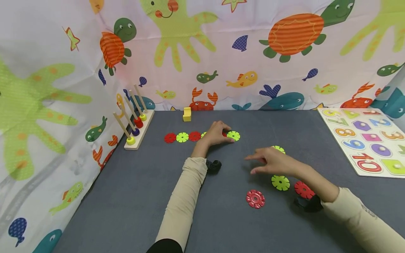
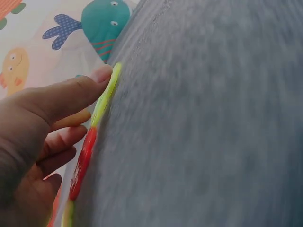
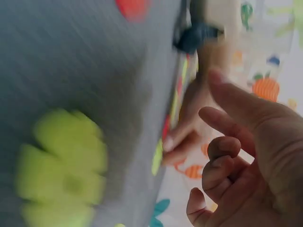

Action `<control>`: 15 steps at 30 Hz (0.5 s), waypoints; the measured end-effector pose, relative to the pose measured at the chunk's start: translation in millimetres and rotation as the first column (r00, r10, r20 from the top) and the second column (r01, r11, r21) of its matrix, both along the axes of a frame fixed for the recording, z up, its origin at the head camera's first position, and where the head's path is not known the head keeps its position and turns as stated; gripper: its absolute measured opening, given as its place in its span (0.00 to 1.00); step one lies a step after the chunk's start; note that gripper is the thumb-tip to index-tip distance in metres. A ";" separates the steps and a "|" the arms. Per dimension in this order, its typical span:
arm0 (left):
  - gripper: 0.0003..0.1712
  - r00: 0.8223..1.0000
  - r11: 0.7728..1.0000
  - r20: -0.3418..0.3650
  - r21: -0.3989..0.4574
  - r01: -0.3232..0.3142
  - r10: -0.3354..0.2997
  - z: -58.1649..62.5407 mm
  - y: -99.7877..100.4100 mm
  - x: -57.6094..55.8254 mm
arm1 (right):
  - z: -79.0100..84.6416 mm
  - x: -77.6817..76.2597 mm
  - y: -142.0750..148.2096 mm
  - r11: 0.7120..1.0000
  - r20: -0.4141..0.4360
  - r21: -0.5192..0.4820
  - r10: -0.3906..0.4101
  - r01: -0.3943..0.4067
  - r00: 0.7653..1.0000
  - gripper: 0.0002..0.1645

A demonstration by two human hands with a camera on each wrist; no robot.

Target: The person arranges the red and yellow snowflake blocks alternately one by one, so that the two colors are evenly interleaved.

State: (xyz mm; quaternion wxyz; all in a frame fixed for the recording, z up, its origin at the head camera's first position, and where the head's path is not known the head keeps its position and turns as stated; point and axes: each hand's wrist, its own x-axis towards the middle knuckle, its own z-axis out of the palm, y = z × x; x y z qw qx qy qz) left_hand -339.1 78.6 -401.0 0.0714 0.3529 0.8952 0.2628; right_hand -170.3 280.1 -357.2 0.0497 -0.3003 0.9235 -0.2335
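A row of notched plastic discs, red and yellow-green in turn, lies flat across the table, with a red disc point(image 1: 170, 137) at its left end. My left hand point(image 1: 215, 134) is at the right end and covers part of the row. Its thumb and index finger straddle the edges of the last yellow-green disc point(image 1: 233, 136). My right hand point(image 1: 273, 161) hovers to the right, thumb and index finger apart, holding nothing. Under and beside it lie a partly hidden yellow-green disc point(image 1: 279, 149), another yellow-green disc point(image 1: 280, 182) and a red disc point(image 1: 304, 189). Nearer lies a red disc point(image 1: 255, 199).
A wooden peg stand point(image 1: 139, 135) with coloured beads stands at the left. A small yellow block point(image 1: 187, 114) sits near the back edge. At the right lies a number puzzle board point(image 1: 355, 160). A printed sea-animal cloth point(image 1: 221, 63) hangs behind the table.
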 end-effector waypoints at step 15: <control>0.26 0.999 0.998 0.023 0.038 -0.041 0.040 -7.3 9.4 0.6 | -29.4 60.7 -1.9 0.995 -0.012 0.041 0.090 -0.089 0.996 0.33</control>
